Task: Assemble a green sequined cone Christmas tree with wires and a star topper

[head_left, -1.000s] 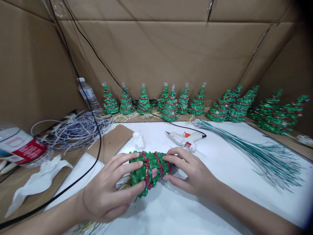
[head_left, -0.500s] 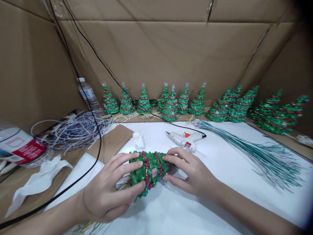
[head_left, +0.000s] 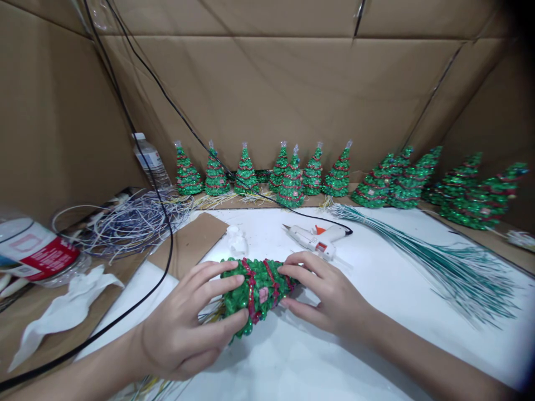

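Between my two hands a small green beaded Christmas tree point(head_left: 262, 292) lies on its side, its tip pointing right. It carries red garlands and a pink square ornament. My left hand point(head_left: 188, 323) is closed on its wide base, thumb on the near side and fingers over the top. Around the narrow tip, my right hand point(head_left: 321, 292) grips with fingers above and thumb below, so the very tip is hidden. Thin yellowish wires point(head_left: 214, 311) stick out beside the base, partly behind my left hand.
A hot glue gun point(head_left: 315, 236) lies beyond the tree, its black cord point(head_left: 169, 245) looping left. Several finished trees point(head_left: 291, 181) line the back. Green wire stems point(head_left: 438, 262) spread at right. Tangled wires point(head_left: 129, 220), a large bottle point(head_left: 37, 250) and cardboard point(head_left: 190, 242) are left.
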{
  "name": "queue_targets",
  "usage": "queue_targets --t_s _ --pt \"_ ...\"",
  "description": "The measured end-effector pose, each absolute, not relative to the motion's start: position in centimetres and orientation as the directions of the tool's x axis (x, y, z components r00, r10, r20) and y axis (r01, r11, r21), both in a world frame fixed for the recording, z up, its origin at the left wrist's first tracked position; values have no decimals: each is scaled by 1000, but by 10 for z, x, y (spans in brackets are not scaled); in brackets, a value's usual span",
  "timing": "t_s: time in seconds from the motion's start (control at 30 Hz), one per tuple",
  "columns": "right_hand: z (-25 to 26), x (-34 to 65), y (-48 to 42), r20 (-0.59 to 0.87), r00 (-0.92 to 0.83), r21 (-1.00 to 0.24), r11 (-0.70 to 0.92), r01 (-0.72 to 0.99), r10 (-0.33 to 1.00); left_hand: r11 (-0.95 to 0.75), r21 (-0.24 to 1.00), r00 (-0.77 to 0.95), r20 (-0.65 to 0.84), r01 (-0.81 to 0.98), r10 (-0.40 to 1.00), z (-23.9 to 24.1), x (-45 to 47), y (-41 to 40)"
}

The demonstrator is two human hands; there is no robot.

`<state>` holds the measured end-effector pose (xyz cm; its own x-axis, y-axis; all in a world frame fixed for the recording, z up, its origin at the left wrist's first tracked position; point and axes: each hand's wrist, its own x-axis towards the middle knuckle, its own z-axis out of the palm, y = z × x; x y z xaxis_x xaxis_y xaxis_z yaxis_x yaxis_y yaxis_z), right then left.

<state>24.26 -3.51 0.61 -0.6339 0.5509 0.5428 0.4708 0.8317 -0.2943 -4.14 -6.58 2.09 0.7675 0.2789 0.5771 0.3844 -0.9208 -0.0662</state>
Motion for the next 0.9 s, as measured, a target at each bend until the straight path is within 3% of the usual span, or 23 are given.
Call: queue_targets --t_s 0.9 --pt "6 242 -36 552 -629 -290 834 470 547 -920 -56 757 588 389 284 21 -41 -66"
